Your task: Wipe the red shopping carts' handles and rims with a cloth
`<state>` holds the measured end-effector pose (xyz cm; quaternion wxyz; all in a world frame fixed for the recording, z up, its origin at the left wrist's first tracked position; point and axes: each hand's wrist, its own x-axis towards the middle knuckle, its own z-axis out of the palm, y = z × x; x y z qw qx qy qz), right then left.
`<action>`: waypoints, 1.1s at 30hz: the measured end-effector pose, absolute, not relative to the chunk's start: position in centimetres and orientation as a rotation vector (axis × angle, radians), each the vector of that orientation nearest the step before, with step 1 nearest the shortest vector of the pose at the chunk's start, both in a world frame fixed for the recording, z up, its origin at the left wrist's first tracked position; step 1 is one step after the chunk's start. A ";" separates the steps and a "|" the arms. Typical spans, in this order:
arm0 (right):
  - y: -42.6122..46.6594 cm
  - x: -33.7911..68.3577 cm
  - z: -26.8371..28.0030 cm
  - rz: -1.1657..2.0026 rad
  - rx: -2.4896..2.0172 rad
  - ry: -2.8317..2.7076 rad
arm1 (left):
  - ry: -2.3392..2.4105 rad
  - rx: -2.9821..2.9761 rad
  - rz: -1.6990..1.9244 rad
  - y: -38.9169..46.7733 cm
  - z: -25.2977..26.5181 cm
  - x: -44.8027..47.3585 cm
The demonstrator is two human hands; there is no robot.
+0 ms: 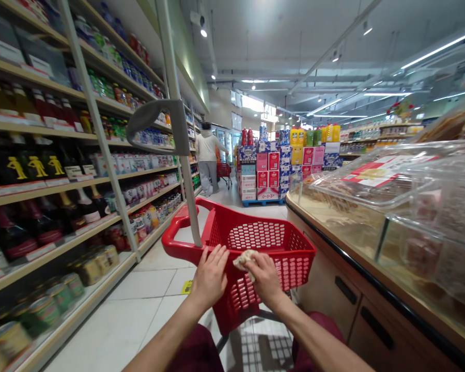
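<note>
Knees in dark red fabric (197,354) are showing at the bottom, under both forearms. The left hand (210,278) is lying flat and unclosed on the near rim of the red shopping cart (223,316), its fingers stretched out, gripping nothing. Beside it, the right hand (266,276) is closing its fingers around a crumpled pale cloth (245,258); the cloth is bunching out at the fingertips, over the same rim, between the two hands. A grey pole (192,212) is rising just beyond the left fingertips, standing between that hand and the view ahead, and is carrying a grey loop-shaped piece (181,126). On the right, a counter (329,292) is running close alongside the cart, bearing clear plastic packs (391,168). Shelves of bottles and cans (77,227) are lining the left. Farther off, stacked cartons (262,178) are standing on a blue pallet (261,202), and a person in pale clothes (206,150) is standing near a second red cart (223,170).
</note>
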<state>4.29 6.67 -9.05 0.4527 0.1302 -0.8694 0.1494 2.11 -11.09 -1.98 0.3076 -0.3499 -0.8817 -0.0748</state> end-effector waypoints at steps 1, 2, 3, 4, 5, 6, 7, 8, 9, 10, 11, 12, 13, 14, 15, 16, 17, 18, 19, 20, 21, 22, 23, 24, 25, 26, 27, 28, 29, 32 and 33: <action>6.5 4.2 -8.9 0.364 0.317 -2.133 | -2.298 -0.912 -0.209 -11.7 -2.0 2.2; 6.4 4.1 -8.9 0.350 0.334 -2.145 | -2.260 -0.862 -0.226 -12.5 -1.9 2.1; 6.3 4.1 -9.1 0.332 0.368 -2.180 | -2.219 -0.777 -0.249 -13.3 -1.8 2.0; 6.2 4.2 -9.4 0.316 0.407 -2.226 | -2.184 -0.672 -0.274 -14.1 -1.7 1.9; 6.0 4.3 -9.5 0.306 0.438 -2.267 | -2.162 -0.569 -0.292 -14.9 -1.4 1.6; 5.6 4.4 -9.4 0.307 0.453 -2.287 | -2.161 -0.485 -0.299 -15.7 -1.1 1.3; 5.1 4.3 -9.0 0.318 0.449 -2.280 | -2.185 -0.430 -0.290 -16.4 -0.7 0.9; 4.5 4.2 -8.2 0.339 0.427 -2.250 | -2.226 -0.407 -0.265 -16.9 -0.3 0.5; 3.7 3.9 -7.3 0.358 0.413 -2.199 | -2.272 -0.409 -0.231 -17.3 0.0 0.2; 2.8 3.6 -6.4 0.372 0.417 -2.149 | -2.313 -0.426 -0.197 -17.7 0.4 -0.1; 1.9 3.2 -5.6 0.376 0.427 -2.119 | -2.339 -0.443 -0.169 -17.9 0.6 -0.3; 1.1 2.8 -5.1 0.362 0.449 -2.109 | -2.351 -0.456 -0.151 -18.0 0.8 -0.4; 0.3 2.5 -5.0 0.333 0.486 -2.124 | -2.352 -0.466 -0.139 -18.1 0.9 -0.4; -0.3 2.4 -5.3 0.290 0.537 -2.155 | -2.348 -0.480 -0.130 -18.1 1.0 -0.3; -0.8 2.3 -5.8 0.244 0.599 -2.192 | -2.344 -0.496 -0.124 -18.2 1.1 -0.2; -1.1 2.4 -6.2 0.212 0.649 -2.222 | -2.341 -0.513 -0.121 -18.2 1.1 -0.1; -1.4 2.5 -6.4 0.204 0.674 -2.240 | -2.338 -0.529 -0.122 -18.2 1.1 0.0; -1.5 2.7 -6.2 0.224 0.671 -2.238 | -2.336 -0.542 -0.127 -18.3 1.1 0.1; -1.7 2.8 -5.5 0.265 0.648 -2.214 | -2.333 -0.553 -0.135 -18.3 1.1 0.2; -1.9 3.0 -4.3 0.316 0.617 -2.173 | -2.328 -0.563 -0.147 -18.3 1.2 0.3; -2.1 3.0 -2.8 0.362 0.597 -2.123 | -2.321 -0.575 -0.163 -18.2 1.3 0.3; -2.3 3.0 -1.3 0.394 0.601 -2.074 | -2.316 -0.588 -0.181 -18.2 1.4 0.4; -2.6 2.8 0.1 0.408 0.621 -2.034 | -2.313 -0.604 -0.202 -18.2 1.5 0.4; -2.8 2.6 1.2 0.401 0.640 -2.007 | -2.313 -0.625 -0.224 -18.1 1.6 0.4; -3.0 2.2 1.7 0.371 0.653 -1.994 | -2.315 -0.651 -0.244 -18.1 1.7 0.4; -3.1 1.8 1.8 0.314 0.667 -1.990 | -2.316 -0.673 -0.264 -18.1 1.8 0.4; -3.0 1.3 1.5 0.238 0.680 -1.987 | -2.314 -0.692 -0.281 -18.0 1.9 0.4; -2.9 0.8 1.0 0.149 0.705 -1.981 | -2.308 -0.705 -0.295 -18.0 2.0 0.4; -2.5 0.3 0.8 0.059 0.748 -1.971 | -2.300 -0.711 -0.307 -18.0 2.1 0.4; -1.2 -0.9 3.3 -0.152 0.907 -1.931 | -2.283 -0.719 -0.331 -17.8 2.1 0.4; -0.8 -1.2 5.5 -0.188 0.933 -1.918 | -2.283 -0.725 -0.336 -17.8 2.1 0.4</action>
